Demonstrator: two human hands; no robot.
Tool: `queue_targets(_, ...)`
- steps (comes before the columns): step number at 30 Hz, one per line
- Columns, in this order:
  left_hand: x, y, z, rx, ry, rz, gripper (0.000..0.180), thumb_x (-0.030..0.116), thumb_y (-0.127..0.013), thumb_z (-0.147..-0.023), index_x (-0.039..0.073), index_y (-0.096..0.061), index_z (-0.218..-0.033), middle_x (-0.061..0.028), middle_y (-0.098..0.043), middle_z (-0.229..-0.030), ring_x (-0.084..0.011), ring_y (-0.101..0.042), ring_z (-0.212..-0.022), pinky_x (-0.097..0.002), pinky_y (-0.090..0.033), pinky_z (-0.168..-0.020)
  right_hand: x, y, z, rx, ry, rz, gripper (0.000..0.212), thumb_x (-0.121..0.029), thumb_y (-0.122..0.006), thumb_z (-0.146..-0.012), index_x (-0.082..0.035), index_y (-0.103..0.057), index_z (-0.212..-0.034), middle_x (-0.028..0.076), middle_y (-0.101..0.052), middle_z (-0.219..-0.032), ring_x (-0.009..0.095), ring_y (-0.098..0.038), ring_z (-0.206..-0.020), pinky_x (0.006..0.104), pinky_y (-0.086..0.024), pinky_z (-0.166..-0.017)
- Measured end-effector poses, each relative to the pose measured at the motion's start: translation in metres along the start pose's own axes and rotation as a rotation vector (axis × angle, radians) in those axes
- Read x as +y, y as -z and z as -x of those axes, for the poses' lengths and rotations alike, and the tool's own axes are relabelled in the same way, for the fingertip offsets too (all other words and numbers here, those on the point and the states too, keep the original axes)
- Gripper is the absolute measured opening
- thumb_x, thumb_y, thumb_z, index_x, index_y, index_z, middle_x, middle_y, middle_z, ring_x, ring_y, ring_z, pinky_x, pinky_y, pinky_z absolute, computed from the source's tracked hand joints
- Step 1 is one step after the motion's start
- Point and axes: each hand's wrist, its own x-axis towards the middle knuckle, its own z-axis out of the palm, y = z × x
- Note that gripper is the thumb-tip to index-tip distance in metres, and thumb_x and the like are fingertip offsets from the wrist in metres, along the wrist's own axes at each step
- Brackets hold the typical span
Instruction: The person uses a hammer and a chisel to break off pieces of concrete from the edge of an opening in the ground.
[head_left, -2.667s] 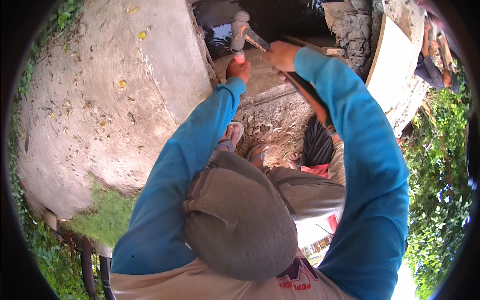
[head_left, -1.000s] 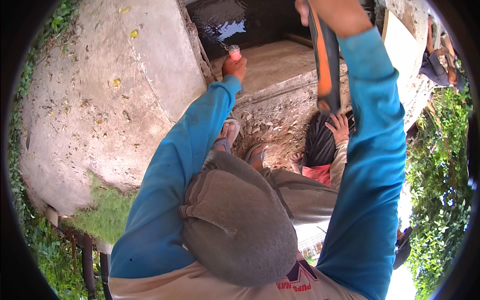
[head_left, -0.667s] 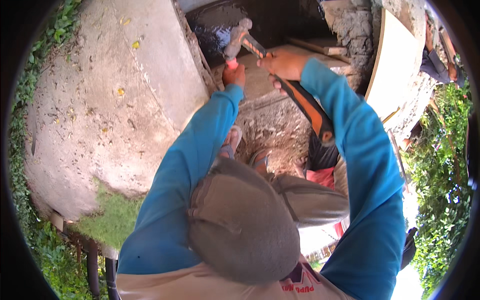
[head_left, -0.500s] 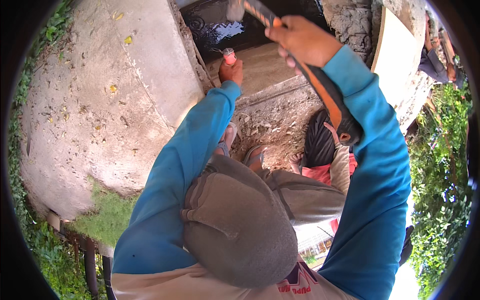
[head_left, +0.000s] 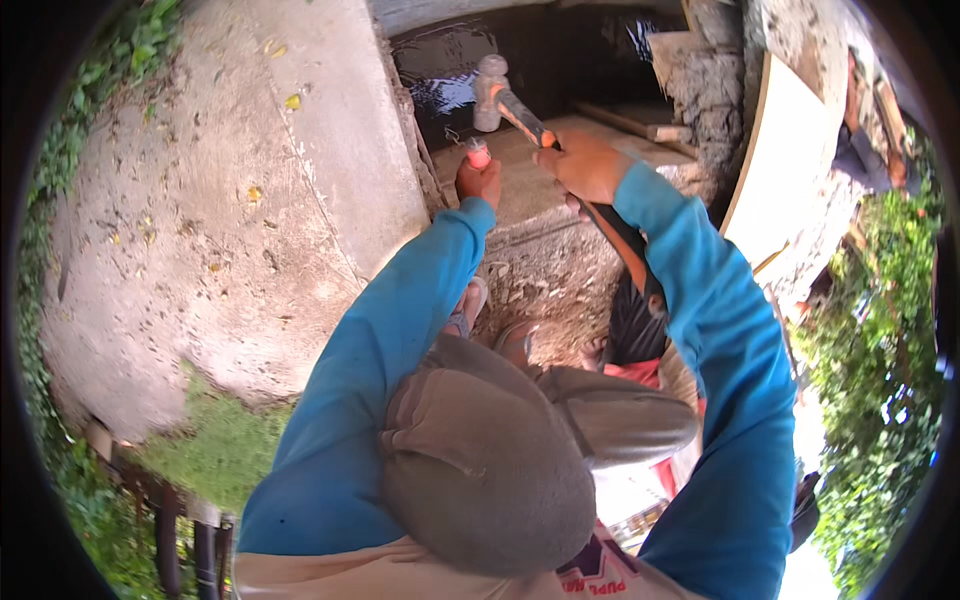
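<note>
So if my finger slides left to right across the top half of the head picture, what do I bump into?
Leafy plants at the left edge → yellow leaf on the concrete → left hand → right hand → pale board.

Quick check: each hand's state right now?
Left hand: closed, holding a red-topped tool.
Right hand: closed, holding a hammer by its orange-and-black handle.

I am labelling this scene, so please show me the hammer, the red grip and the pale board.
Hammer (head_left: 521, 115), head view: on the shaft.
Red grip (head_left: 480, 155), head view: on its side.
Pale board (head_left: 783, 140), head view: on its face.
</note>
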Motion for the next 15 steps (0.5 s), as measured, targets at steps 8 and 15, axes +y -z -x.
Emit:
queue_targets(8, 0.035, 0.015, 0.026, 0.018, 0.194, -0.188, 0.015, 0.019, -0.063, -0.075, 0.006, -0.060, -0.082, -0.0086, -0.061, -0.069, -0.0201, -0.059, -0.064, -0.0347, -0.047, -0.063, -0.062, 0.076, 0.012, 0.377, 0.656, -0.092, 0.026, -0.029, -0.051, -0.094, -0.003, -0.049, -0.098, 0.004, -0.052, -0.066, 0.015, -0.053, -0.050, 0.0300, -0.048, -0.046)
queue_targets(15, 0.018, 0.014, 0.021, 0.023, 0.145, -0.157, 0.012, 0.016, -0.063, -0.075, 0.005, -0.058, -0.073, -0.0038, -0.056, -0.056, -0.0154, -0.055, -0.049, -0.0332, -0.045, -0.050, -0.012, 0.002, -0.014, 0.423, 0.517, 0.160, 0.026, -0.029, -0.054, -0.091, -0.005, -0.052, -0.101, 0.006, -0.053, -0.068, 0.016, -0.057, -0.056, 0.0348, -0.049, -0.050)
